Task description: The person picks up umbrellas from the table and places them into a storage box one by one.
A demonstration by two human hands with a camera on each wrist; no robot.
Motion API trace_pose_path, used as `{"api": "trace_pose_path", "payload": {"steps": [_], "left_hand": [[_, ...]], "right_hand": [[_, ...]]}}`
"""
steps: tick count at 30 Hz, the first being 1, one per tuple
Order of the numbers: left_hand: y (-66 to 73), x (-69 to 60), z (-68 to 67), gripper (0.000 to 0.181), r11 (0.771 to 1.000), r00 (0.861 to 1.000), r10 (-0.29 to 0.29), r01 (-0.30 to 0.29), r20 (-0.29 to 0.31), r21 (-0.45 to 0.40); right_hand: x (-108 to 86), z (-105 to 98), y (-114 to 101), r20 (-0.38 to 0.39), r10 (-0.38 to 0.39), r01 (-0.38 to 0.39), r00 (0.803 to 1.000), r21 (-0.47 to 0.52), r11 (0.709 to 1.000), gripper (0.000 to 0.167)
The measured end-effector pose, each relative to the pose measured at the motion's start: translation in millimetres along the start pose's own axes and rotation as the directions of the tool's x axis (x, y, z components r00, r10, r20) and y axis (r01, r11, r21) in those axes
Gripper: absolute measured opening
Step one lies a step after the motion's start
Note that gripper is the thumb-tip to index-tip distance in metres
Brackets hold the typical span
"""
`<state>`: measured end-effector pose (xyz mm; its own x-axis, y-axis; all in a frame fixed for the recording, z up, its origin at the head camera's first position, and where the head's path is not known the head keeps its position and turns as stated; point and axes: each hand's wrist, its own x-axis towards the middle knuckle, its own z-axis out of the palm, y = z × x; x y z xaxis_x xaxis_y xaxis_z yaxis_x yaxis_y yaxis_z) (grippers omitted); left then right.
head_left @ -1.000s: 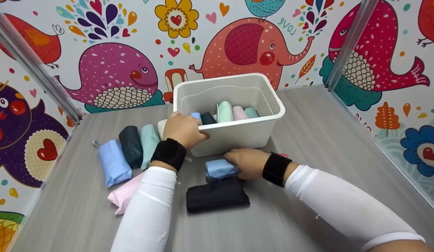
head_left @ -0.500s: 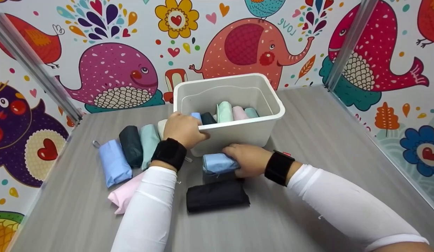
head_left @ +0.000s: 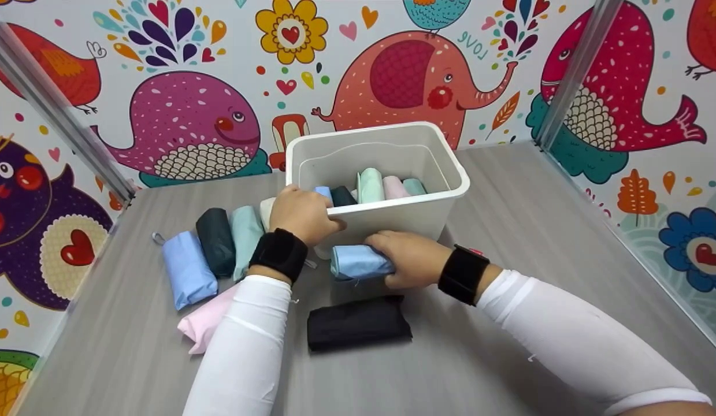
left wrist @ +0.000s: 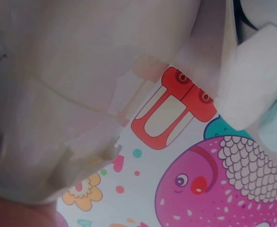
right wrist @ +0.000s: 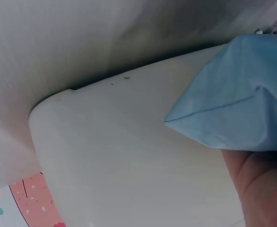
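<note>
My left hand (head_left: 303,215) grips the near left corner of the rim of a white plastic bin (head_left: 392,222). In my right hand (head_left: 414,259) is a light blue rolled fabric bundle (head_left: 362,262), raised a little above the table before the bin's front wall. The right wrist view shows the blue fabric's pointed end against that wall. Below it on the table lies a black folded fabric bundle (head_left: 358,325). Inside the bin are several rolled bundles, among them a mint green one (head_left: 370,186) and a pink one (head_left: 396,188); their lower parts are hidden.
Left of the bin, several bundles lie on the grey table: blue (head_left: 189,270), dark green (head_left: 216,242), pale teal (head_left: 247,237), and pink (head_left: 207,318), partly behind my left sleeve. Printed cartoon walls (head_left: 300,86) enclose the back and sides.
My right hand has lifted the light blue bundle up off the table beside the black bundle, moving slightly toward the bin. My left hand stays on the rim.
</note>
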<state>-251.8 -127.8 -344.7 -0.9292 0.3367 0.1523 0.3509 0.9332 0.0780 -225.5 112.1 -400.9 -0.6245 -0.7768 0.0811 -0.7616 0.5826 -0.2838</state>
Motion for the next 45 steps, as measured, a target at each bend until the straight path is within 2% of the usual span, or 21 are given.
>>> {"api": "trace_pose_path", "payload": {"steps": [7, 14, 19, 23, 26, 30, 34, 39, 45], "left_hand": [[-1.1, 0.1, 0.4, 0.035, 1.0, 1.0, 0.001, -0.001, -0.003, -0.006], [0.5, -0.9, -1.8, 0.034, 1.0, 1.0, 0.008, -0.008, 0.001, 0.025], [0.0, -0.8, -1.3, 0.017, 0.993, 0.998, 0.058, -0.056, -0.012, 0.107], [-0.5, -1.8, 0.0, 0.016, 0.988, 0.995, 0.088, -0.081, -0.046, 0.134], [0.2, -2.3, 0.3, 0.012, 0.995, 0.996, 0.064, -0.059, -0.065, 0.075], [1.7, -2.1, -0.3, 0.033, 1.0, 0.999, 0.005, -0.004, -0.05, 0.009], [2.3, -1.5, -0.3, 0.039, 1.0, 1.0, -0.016, 0.017, -0.025, 0.021], [2.5, -1.5, 0.2, 0.039, 0.999, 0.999, -0.035, 0.035, -0.028, 0.006], [1.6, -0.9, 0.9, 0.04, 0.999, 1.0, -0.029, 0.029, -0.002, 0.023]], "right_hand": [[1.7, -10.0, -5.2, -0.022, 0.022, -0.021, 1.0, 0.043, 0.999, 0.067], [0.2, -30.4, -15.0, -0.036, 0.026, -0.023, 0.999, 0.091, 0.996, 0.065], [-1.1, -44.7, -14.7, -0.084, 0.018, -0.005, 0.996, 0.15, 0.989, 0.065], [-1.8, -59.0, -13.7, -0.152, 0.053, -0.021, 0.987, 0.204, 0.979, 0.064], [0.0, -69.3, -12.6, -0.219, 0.076, -0.024, 0.973, 0.233, 0.972, 0.062], [6.1, -81.6, -12.3, -0.303, 0.101, -0.015, 0.948, 0.273, 0.962, 0.061], [15.6, -91.6, -12.4, -0.354, 0.135, -0.018, 0.926, 0.314, 0.949, 0.063], [30.0, -99.5, -8.9, -0.399, 0.192, -0.032, 0.896, 0.374, 0.927, 0.061], [43.9, -104.5, -0.4, -0.416, 0.314, -0.115, 0.854, 0.437, 0.892, 0.064]]}}
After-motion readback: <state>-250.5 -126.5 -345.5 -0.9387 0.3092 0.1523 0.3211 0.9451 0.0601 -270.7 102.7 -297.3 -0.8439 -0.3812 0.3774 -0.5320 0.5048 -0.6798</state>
